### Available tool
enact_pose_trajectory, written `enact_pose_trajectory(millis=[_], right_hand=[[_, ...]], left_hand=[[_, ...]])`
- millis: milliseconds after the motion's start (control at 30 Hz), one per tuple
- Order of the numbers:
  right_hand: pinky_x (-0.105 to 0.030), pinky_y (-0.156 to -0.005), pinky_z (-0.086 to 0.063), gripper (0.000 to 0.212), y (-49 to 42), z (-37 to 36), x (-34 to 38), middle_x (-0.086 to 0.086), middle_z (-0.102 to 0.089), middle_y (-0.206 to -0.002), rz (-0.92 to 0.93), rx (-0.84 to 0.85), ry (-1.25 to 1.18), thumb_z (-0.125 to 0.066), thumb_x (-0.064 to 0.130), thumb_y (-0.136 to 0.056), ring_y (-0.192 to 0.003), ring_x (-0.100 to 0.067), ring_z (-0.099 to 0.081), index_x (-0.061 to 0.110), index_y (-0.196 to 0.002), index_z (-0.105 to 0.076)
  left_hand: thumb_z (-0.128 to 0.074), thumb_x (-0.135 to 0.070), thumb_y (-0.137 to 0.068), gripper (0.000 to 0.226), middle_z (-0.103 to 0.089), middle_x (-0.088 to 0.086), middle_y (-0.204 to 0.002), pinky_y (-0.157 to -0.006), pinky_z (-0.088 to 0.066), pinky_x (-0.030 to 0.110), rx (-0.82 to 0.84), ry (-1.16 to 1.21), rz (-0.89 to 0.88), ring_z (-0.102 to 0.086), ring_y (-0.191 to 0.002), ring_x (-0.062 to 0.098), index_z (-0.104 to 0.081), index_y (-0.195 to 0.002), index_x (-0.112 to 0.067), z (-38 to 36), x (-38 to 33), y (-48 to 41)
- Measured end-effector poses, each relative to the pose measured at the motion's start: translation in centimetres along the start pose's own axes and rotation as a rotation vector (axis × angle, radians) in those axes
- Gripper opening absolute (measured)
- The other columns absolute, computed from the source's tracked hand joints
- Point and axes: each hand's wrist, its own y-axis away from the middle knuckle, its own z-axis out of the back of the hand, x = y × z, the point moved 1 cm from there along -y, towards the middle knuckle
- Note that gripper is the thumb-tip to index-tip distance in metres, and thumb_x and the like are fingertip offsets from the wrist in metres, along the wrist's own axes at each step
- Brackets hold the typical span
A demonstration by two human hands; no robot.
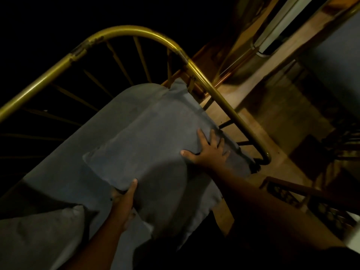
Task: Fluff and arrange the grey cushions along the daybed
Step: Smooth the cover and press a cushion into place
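A grey cushion (148, 145) lies on the grey daybed mattress (64, 168) near the curved brass end rail (136, 35). My left hand (124, 199) grips the cushion's near edge, thumb on top and fingers underneath. My right hand (207, 151) presses flat on the cushion's right side with fingers spread. A second grey cushion (41, 232) rests at the lower left, partly in shadow. The scene is dim and tilted.
The brass frame with thin spokes (116, 61) curves around the daybed's head and right side. A wooden floor (259, 117) lies to the right. A dark patterned piece of furniture (303, 201) stands at lower right, and a wall with a white fixture (278, 26) at upper right.
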Motion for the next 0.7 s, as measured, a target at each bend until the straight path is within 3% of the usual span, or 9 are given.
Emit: enact_pose_trajectory(millis=[67, 167, 233, 300, 333, 467, 567, 633, 700], right_hand=[[-0.070, -0.110, 0.003, 0.100, -0.1, -0.2, -0.1, -0.003, 0.016, -0.160, -0.011, 0.026, 0.021, -0.047, 0.082, -0.068, -0.143, -0.042, 0.015, 0.050, -0.143, 0.011], [-0.066, -0.112, 0.001, 0.100, 0.1, 0.6, 0.9, -0.005, 0.010, -0.160, -0.008, 0.031, -0.012, -0.055, 0.073, -0.071, -0.144, -0.043, 0.010, 0.043, -0.146, 0.005], [-0.061, -0.115, -0.009, 0.095, 0.9, 1.3, 2.2, -0.007, -0.006, -0.160, 0.069, 0.000, 0.011, -0.060, 0.063, -0.074, -0.144, -0.041, -0.004, 0.034, -0.148, -0.008], [-0.050, -0.114, -0.024, 0.082, 2.6, 1.3, 4.2, -0.008, -0.029, -0.152, 0.245, -0.046, 0.031, -0.065, 0.053, -0.075, -0.140, -0.034, -0.024, 0.026, -0.144, -0.029], [-0.042, -0.111, -0.030, 0.074, 3.7, 1.1, 5.5, -0.007, -0.039, -0.146, 0.333, -0.049, 0.007, -0.068, 0.049, -0.076, -0.135, -0.030, -0.034, 0.023, -0.139, -0.039], [-0.016, -0.083, -0.038, 0.043, 8.9, -0.9, 11.4, -0.006, -0.063, -0.122, 0.525, 0.022, -0.170, -0.071, 0.030, -0.080, -0.107, -0.019, -0.060, 0.014, -0.118, -0.061], [-0.019, -0.079, -0.043, 0.029, 13.1, -3.1, 16.2, -0.005, -0.069, -0.102, 0.654, 0.007, -0.271, -0.072, 0.022, -0.080, -0.085, -0.012, -0.060, 0.013, -0.107, -0.066], [-0.024, -0.078, -0.048, 0.022, 16.0, -4.7, 19.2, -0.001, -0.065, -0.093, 0.737, 0.024, -0.326, -0.073, 0.018, -0.079, -0.073, -0.006, -0.054, 0.019, -0.100, -0.065], [-0.027, -0.077, -0.050, 0.023, 19.2, -6.5, 22.3, 0.005, -0.062, -0.090, 0.803, 0.065, -0.347, -0.072, 0.019, -0.080, -0.072, -0.003, -0.053, 0.029, -0.096, -0.060]], left_hand=[[-0.061, -0.055, -0.079, 0.063, -0.053, -0.002, -0.122, -0.081, -0.054, 0.052, 0.087, -0.021, 0.021, -0.056, -0.111, 0.030, -0.038, -0.134, -0.036, -0.5, -0.3, 0.5], [-0.063, -0.055, -0.077, 0.068, -0.054, 0.001, -0.131, -0.094, -0.049, 0.051, 0.043, -0.059, -0.078, -0.055, -0.117, 0.029, -0.042, -0.134, -0.025, -0.7, -0.6, 0.4], [-0.067, -0.042, -0.080, 0.056, -0.059, 0.010, -0.123, -0.094, -0.050, 0.046, 0.010, -0.046, -0.139, -0.059, -0.110, 0.031, -0.050, -0.125, -0.012, -0.1, -1.4, 1.2], [-0.068, -0.028, -0.082, 0.042, -0.063, 0.021, -0.110, -0.076, -0.054, 0.034, 0.025, -0.071, -0.225, -0.063, -0.094, 0.031, -0.054, -0.112, -0.002, 0.8, -2.3, 2.3], [-0.067, -0.022, -0.083, 0.036, -0.064, 0.023, -0.108, -0.075, -0.052, 0.031, 0.034, -0.087, -0.295, -0.063, -0.091, 0.029, -0.055, -0.108, 0.000, 1.3, -2.9, 3.2], [-0.065, -0.010, -0.083, 0.015, -0.062, 0.004, -0.099, -0.087, -0.043, 0.023, -0.018, -0.146, -0.546, -0.058, -0.098, 0.019, -0.063, -0.098, -0.011, 5.9, -5.0, 7.7], [-0.064, -0.009, -0.084, 0.022, -0.063, -0.006, -0.095, -0.087, -0.045, 0.018, -0.059, -0.094, -0.709, -0.059, -0.099, 0.016, -0.059, -0.084, -0.030, 11.6, -4.8, 10.8], [-0.064, -0.013, -0.085, 0.020, -0.064, -0.003, -0.103, -0.090, -0.049, 0.029, -0.096, -0.050, -0.752, -0.060, -0.100, 0.013, -0.059, -0.089, -0.032, 15.8, -3.6, 12.7], [-0.063, -0.017, -0.085, 0.018, -0.064, 0.001, -0.106, -0.087, -0.050, 0.024, -0.131, -0.008, -0.822, -0.061, -0.098, 0.008, -0.060, -0.094, -0.032, 20.2, -2.3, 14.6]])
